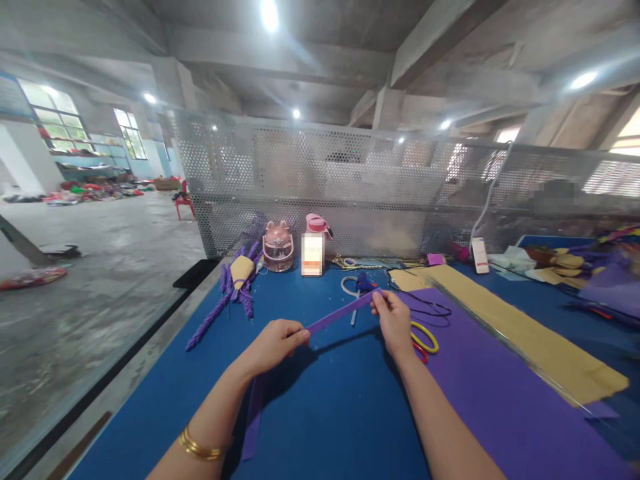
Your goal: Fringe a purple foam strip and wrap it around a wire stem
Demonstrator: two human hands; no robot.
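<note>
A narrow purple strip [340, 313], perhaps foam or paper, stretches between my two hands above the blue table. My left hand [277, 343] pinches it, and its loose tail hangs down below that wrist toward the table. The strip's far end sits between the thumb and fingers of my right hand [393, 317]. Close by my right hand lie scissors with yellow and red handles [425, 337], partly hidden by the wrist. Beneath them spreads a large purple sheet [480, 380]. A roll of pale tape [349, 287] and a dark blue object [365, 283] lie just beyond the strip.
Purple braided flower stems with a yellow wrap [242, 272] lie at the left. A pink jar [278, 247], a pink-lidded bottle [317, 224] and a lit phone [313, 257] stand at the back before a perforated metal screen [350, 180]. Yellow sheet material [530, 327] lies right.
</note>
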